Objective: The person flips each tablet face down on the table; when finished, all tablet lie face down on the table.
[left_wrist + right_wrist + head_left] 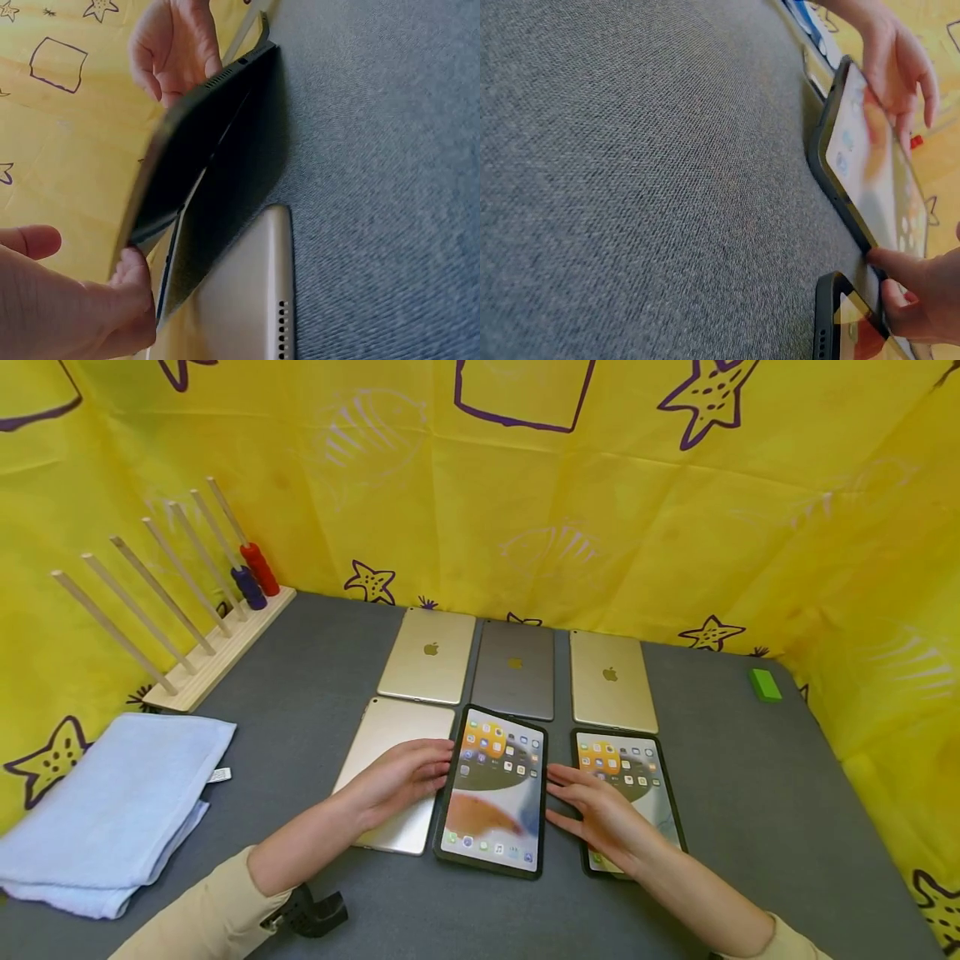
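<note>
A black-framed tablet [491, 793] with a lit home screen faces up, tilted over the table between both hands. My left hand [401, 777] holds its left edge; in the left wrist view, its curled fingers [135, 274] are at the underside and a dark gap shows below the tablet. My right hand [600, 810] holds the right edge with its fingertips, seen close up at the dark rim in the right wrist view. A second lit tablet [660, 806] lies partly under the right hand. A pale-gold tablet [408, 718] lies back up beneath the left forearm.
Along the back lie a gold tablet [408, 652], a grey tablet [513, 685] and another gold tablet [611, 693], backs up. A wooden peg rack [225, 647] with beads stands at left, near folded blue cloth [105, 810]. A green block [765, 685] sits at right.
</note>
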The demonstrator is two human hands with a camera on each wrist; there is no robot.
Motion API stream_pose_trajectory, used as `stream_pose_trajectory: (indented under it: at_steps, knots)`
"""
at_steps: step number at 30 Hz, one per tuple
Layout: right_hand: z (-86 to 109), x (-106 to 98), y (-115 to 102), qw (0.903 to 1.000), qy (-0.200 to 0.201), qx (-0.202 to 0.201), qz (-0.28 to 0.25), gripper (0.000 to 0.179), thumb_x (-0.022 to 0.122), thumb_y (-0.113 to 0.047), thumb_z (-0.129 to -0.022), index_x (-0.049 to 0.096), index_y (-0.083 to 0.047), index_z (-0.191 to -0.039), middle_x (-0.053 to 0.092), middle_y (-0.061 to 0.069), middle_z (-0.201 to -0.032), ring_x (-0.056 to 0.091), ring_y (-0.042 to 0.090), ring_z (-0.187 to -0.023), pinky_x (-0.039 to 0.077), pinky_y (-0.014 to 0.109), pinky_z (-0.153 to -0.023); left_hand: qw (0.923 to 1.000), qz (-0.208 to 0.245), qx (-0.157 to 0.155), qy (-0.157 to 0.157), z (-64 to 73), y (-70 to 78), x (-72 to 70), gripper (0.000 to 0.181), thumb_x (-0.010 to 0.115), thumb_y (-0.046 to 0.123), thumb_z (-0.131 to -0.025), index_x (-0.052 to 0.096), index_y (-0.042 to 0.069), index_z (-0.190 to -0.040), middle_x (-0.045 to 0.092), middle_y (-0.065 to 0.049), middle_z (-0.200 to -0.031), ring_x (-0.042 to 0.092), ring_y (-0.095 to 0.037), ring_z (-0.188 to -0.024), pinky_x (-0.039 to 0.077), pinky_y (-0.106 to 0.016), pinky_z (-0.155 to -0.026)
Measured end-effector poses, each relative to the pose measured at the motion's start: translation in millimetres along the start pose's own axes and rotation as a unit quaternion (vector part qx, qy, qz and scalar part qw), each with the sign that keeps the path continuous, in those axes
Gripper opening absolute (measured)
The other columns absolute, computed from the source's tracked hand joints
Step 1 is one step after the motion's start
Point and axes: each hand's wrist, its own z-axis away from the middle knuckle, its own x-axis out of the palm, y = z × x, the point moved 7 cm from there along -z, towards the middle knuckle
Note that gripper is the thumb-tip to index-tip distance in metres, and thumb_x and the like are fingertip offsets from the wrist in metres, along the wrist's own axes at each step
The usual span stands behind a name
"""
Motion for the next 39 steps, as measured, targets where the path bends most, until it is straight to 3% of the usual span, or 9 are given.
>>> stream_pose_trajectory:
  at_steps: [5,12,25,34,39]
  knots:
    - [-6.1,6,3,1.0000,0.000,0.004,0.000,0.060,0.041,-0.002,-0.099,0.015,0.008,-0.151,0.011,0.024,-0.158,0.013,0.037,-0.144,0.030,0.050,-0.111,0.9987,-0.034,0.032,0.019,1.8,7.6,0.2,0.041,0.052,0.007,-0.097,0.039,-0.010,-0.132,0.058,-0.007,-0.109,0.058,-0.013,-0.093,0.050,-0.025,-0.085]
    - [-11.8,18,4,0.9997,-0.018,-0.004,0.018,0.061,0.044,-0.002,-0.097,0.017,0.010,-0.150,0.016,0.026,-0.155,0.020,0.037,-0.140,0.034,0.047,-0.110,0.9960,-0.047,0.066,0.039,6.3,15.1,2.5,0.038,0.058,0.002,-0.093,0.046,-0.006,-0.128,0.058,-0.010,-0.111,0.059,-0.015,-0.096,0.052,-0.031,-0.086]
    - [-20.0,37,11,0.9994,-0.024,-0.003,0.023,0.061,0.047,-0.004,-0.095,0.022,0.008,-0.149,0.027,0.024,-0.150,0.029,0.032,-0.135,0.038,0.045,-0.107,0.9936,-0.048,0.098,0.029,13.0,29.4,15.0,0.039,0.063,0.004,-0.092,0.048,-0.004,-0.127,0.057,-0.009,-0.111,0.058,-0.017,-0.099,0.053,-0.033,-0.086]
    - [-22.1,46,15,0.9993,-0.029,-0.008,0.023,0.061,0.047,-0.003,-0.094,0.023,0.007,-0.149,0.026,0.022,-0.152,0.026,0.034,-0.138,0.038,0.048,-0.106,0.9922,-0.050,0.114,0.001,8.6,33.3,28.3,0.040,0.063,0.006,-0.092,0.048,-0.003,-0.129,0.056,-0.009,-0.110,0.058,-0.018,-0.098,0.053,-0.036,-0.087]
    - [-23.6,47,12,0.9992,-0.020,-0.006,0.035,0.058,0.048,-0.004,-0.094,0.028,0.005,-0.148,0.029,0.021,-0.151,0.032,0.034,-0.135,0.041,0.048,-0.104,0.9924,-0.050,0.112,-0.003,6.8,33.4,33.9,0.042,0.064,0.008,-0.092,0.048,-0.001,-0.130,0.056,-0.010,-0.110,0.059,-0.019,-0.098,0.053,-0.037,-0.088]
